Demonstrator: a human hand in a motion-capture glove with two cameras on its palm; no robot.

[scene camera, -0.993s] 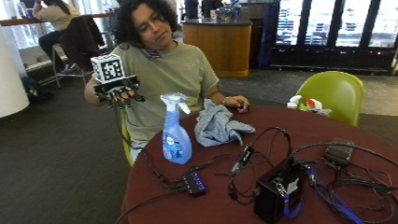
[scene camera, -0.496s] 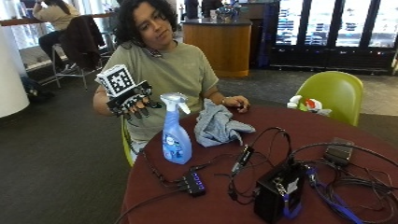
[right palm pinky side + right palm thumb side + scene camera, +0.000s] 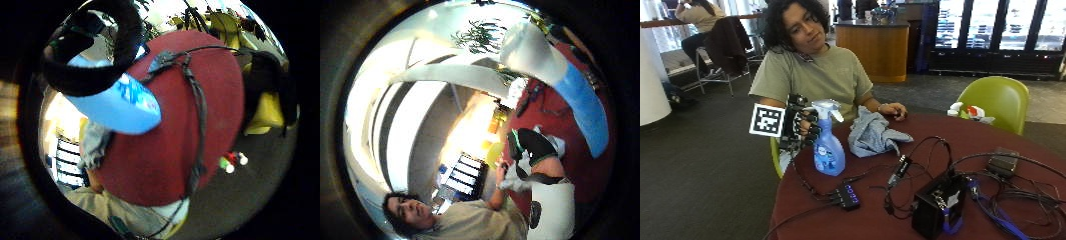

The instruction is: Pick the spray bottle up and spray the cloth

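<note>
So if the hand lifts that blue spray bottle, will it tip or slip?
The spray bottle is tall on a narrow base, so a nudge might tip it. The blue liquid looks fairly full, so probably a bit heavy. Its smooth plastic may slip; the gloved hand sits at its thin neck.

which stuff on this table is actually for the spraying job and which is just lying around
For the job:
spray bottle, standing on the red table
cloth, bunched up beside the bottle
gloved right hand, at the bottle's neck

Lying about:
black box
cables
USB hub
green chair

Round red table (image 3: pixel 1039 150), green chair (image 3: pixel 996 97), black box (image 3: pixel 939 210), cables (image 3: pixel 919 150)
</note>
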